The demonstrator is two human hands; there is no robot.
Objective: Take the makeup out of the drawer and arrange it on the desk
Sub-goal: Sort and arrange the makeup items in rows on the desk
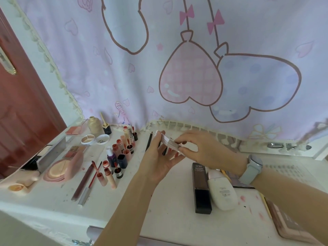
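Observation:
Above the middle of the white desk [168,201] both my hands hold a flat pale pink makeup compact [169,141], tilted on edge. My left hand [158,158] cups it from below with fingers curled round its underside. My right hand [198,146] pinches its right end from above; a grey watch sits on that wrist. Whether the compact is open cannot be told. To the left stand and lie several lip glosses and small bottles [122,151], open round compacts [60,167] and blush palettes [73,130]. The drawer is not clearly in view.
A dark rectangular tube [201,185] and a white bottle [221,190] lie right of my hands. A pink palette [291,226] sits at the desk's front right. Two long lip pencils [83,181] lie front left. A cartoon curtain [177,68] hangs behind; a red door [21,112] is left.

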